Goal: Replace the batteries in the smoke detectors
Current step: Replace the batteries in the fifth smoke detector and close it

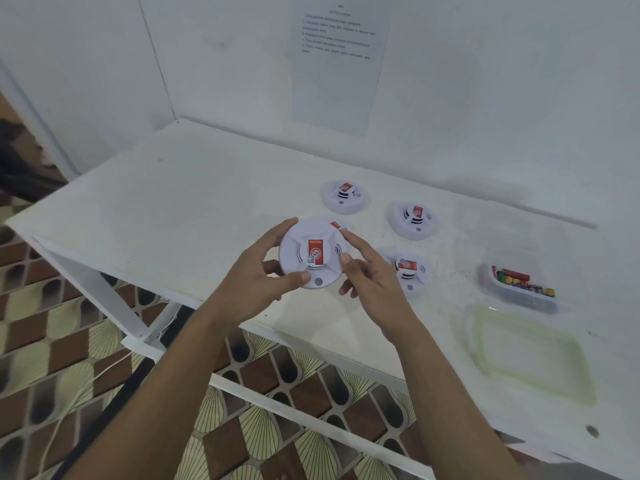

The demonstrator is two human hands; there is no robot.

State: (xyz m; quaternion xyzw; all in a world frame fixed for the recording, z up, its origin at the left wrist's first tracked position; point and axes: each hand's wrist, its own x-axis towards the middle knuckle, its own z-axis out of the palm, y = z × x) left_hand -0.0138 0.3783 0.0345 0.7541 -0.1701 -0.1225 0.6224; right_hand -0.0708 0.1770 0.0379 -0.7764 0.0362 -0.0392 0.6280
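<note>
The left hand (256, 282) and right hand (374, 285) grip a smoke detector (311, 254) near the table (156, 220) edge
Behind it another detector (335, 224) is mostly hidden; battery tub (519, 289) blurred

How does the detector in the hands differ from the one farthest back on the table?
The held detector is lifted, gripped by the left hand and right hand; the far detector rests on the table, untouched. The held detector is tilted toward the camera; the far detector lies flat. Both are white and round with a red label.
</note>
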